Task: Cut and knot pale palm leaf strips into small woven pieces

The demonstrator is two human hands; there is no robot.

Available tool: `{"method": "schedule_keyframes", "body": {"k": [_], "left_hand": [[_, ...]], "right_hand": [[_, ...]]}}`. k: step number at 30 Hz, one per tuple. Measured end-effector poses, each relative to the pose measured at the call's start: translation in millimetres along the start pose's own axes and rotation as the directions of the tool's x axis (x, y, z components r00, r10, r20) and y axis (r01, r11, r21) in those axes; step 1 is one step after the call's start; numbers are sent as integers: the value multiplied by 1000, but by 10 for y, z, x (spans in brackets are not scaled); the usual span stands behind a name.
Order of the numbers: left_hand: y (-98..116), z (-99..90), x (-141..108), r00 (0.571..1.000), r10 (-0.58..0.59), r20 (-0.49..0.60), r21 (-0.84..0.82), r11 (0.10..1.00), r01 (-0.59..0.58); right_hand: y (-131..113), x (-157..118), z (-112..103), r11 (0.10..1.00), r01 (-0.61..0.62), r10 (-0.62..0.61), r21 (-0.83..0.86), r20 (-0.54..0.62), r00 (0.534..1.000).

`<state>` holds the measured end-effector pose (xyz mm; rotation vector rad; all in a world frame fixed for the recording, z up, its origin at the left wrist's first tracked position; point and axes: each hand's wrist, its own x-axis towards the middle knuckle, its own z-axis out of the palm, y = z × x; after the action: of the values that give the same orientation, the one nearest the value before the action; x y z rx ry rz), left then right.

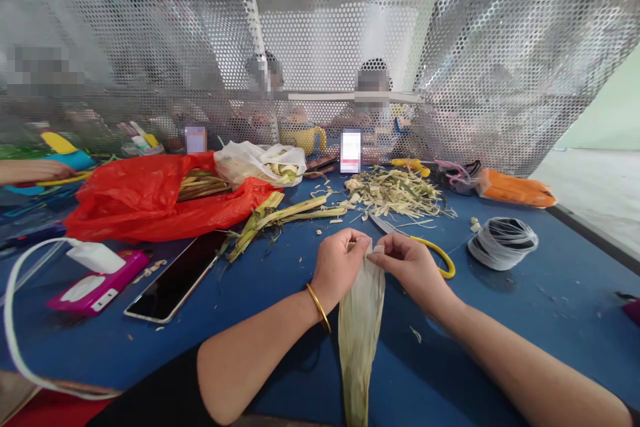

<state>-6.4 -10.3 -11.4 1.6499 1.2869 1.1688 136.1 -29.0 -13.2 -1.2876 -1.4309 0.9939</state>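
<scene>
The left hand (340, 263) and right hand (409, 263) are both pinching the far end of a long, flat, pale green-tan dry leaf (361, 327), each grip leaving almost no gap between thumb and finger. The leaf is pointing from there toward the near side, over the smooth blue tabletop (280, 287), and both hands are being equally close, one left, one right

The lone view looks forward and down from the person's head, over a flat blue tabletop (260, 280): bare left hand (337, 267) and bare right hand (413, 270) near, silver perforated-metal partition (320, 40) farther off.
</scene>
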Motion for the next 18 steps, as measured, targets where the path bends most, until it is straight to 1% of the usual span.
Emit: {"method": "schedule_keyframes", "body": {"k": [2, 4, 5, 7, 9, 10, 11, 14, 18], "left_hand": [[-3, 9, 2, 1000, -27, 11, -60, 998, 28], [-10, 32, -2, 993, -111, 29, -202, 973, 115], [-13, 48, -8, 983, -174, 58, -298, 937, 184], [-20, 82, -22, 939, -301, 164, -465, 816, 343], [-25, 108, -36, 891, -370, 264, -536, 711, 455], [-28, 115, -39, 879, -384, 284, -544, 690, 478], [-31, 119, -41, 876, -391, 283, -543, 687, 483], [-43, 121, -35, 888, -392, 239, -524, 718, 458], [-63, 130, -29, 897, -393, 203, -512, 738, 439]], "right_hand": [[1, 7, -10, 1000, -22, 22, -3, -1, 1000], [-3, 9, -27, 1000, -7, 5, -28, -45, 999], [-5, 9, -37, 999, 7, -11, -50, -71, 997], [-5, 10, -53, 995, 30, -40, -93, -106, 994], [-3, 13, -60, 994, 41, -52, -105, -105, 993], [0, 15, -59, 995, 40, -49, -95, -93, 994], [3, 17, -56, 996, 38, -44, -78, -77, 996], [20, 21, -42, 999, 32, -34, -41, -47, 998], [41, 6, -41, 993, 53, -62, -109, -80, 995]]}}
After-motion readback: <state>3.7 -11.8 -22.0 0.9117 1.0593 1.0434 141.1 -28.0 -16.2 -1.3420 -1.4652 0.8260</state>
